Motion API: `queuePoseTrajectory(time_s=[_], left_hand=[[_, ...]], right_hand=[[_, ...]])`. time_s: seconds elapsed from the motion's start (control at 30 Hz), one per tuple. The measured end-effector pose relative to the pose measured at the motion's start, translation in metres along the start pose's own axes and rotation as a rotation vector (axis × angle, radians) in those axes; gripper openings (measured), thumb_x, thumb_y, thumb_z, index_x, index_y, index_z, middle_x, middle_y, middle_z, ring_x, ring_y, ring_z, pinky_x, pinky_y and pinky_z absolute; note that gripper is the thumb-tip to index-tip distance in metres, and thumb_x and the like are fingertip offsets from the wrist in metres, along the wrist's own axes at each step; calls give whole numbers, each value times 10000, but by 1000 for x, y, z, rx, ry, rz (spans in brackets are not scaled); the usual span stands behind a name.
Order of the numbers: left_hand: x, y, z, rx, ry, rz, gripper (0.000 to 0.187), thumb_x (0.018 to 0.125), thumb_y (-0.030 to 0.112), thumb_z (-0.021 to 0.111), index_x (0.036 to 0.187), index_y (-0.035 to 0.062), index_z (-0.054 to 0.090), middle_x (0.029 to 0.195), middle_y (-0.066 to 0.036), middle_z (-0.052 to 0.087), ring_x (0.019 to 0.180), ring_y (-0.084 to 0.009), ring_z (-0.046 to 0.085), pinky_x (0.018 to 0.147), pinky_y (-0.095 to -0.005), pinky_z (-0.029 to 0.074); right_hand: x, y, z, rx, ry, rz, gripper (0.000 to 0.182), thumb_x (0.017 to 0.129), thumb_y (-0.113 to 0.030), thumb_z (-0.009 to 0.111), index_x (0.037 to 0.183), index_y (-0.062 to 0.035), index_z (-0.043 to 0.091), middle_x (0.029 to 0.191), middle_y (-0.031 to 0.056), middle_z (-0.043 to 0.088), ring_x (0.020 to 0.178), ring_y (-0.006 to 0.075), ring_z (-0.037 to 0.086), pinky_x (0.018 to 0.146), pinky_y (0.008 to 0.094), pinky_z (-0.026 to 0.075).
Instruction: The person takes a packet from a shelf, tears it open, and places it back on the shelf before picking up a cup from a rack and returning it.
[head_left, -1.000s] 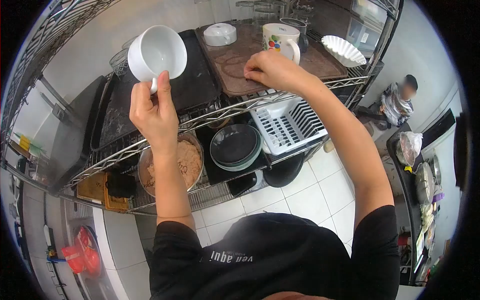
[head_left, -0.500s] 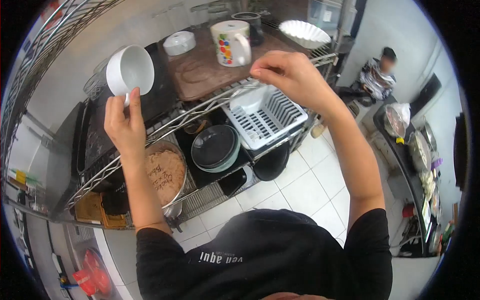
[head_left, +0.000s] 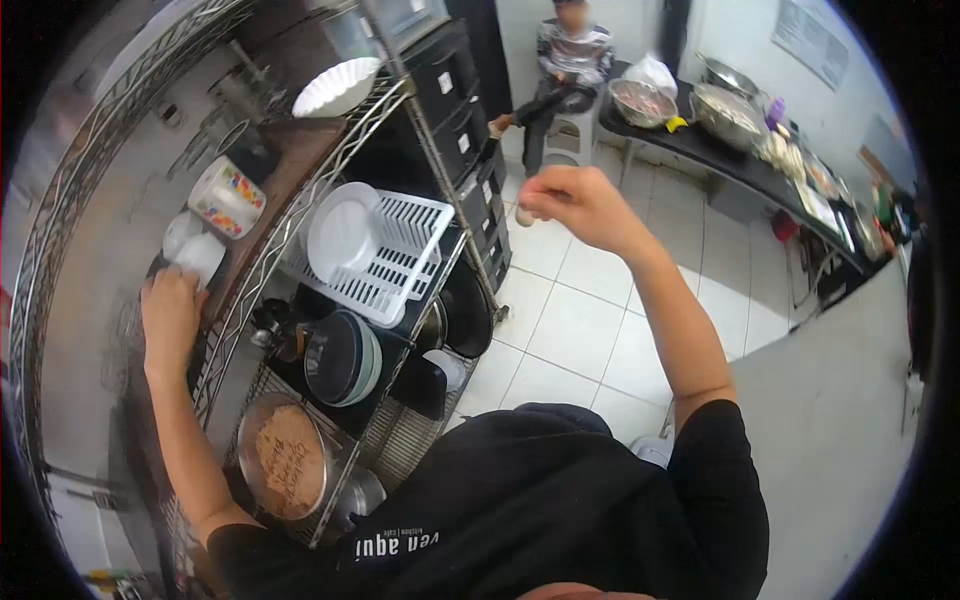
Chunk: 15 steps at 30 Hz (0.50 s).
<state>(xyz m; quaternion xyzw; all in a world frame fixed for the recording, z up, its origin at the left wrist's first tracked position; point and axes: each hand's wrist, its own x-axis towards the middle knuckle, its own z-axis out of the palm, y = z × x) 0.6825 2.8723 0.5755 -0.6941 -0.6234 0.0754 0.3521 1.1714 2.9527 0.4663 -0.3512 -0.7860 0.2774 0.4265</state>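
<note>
My left hand (head_left: 172, 315) is over the dark board on the upper shelf, fingers bent at the near edge of a white cup (head_left: 204, 258). A smaller white dish (head_left: 181, 234) sits just behind that cup. Farther along the same shelf stands a white mug with colourful dots (head_left: 228, 198). My right hand (head_left: 580, 205) is raised out over the floor, away from the rack, its fingers curled together with no object showing in them.
Below, the wire rack holds a white dish drainer (head_left: 400, 265) with a white bowl, stacked dark plates (head_left: 335, 355) and a labelled container (head_left: 290, 460). A fluted white dish (head_left: 335, 88) stands above. A person (head_left: 572, 60) sits by a counter with bowls (head_left: 728, 115).
My view has swung right, showing more floor and counter. My left hand has lowered the white cup to the shelf beside the smaller dish. My right hand is now away from the mug.
</note>
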Motion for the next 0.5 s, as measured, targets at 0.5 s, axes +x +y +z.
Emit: queuePoseTrajectory(time_s=[0.5], left_hand=[[53,-35,90,176,0,92,432,956,232,450,1268,-61,504,1346,-226,506,1200,-357,517,1020,-467,392]], right_hand=[[-505,-24,59,-271,802,990,214,866,-202,634,808,-1,675,675,137,629,612,215,591,602,347,458]])
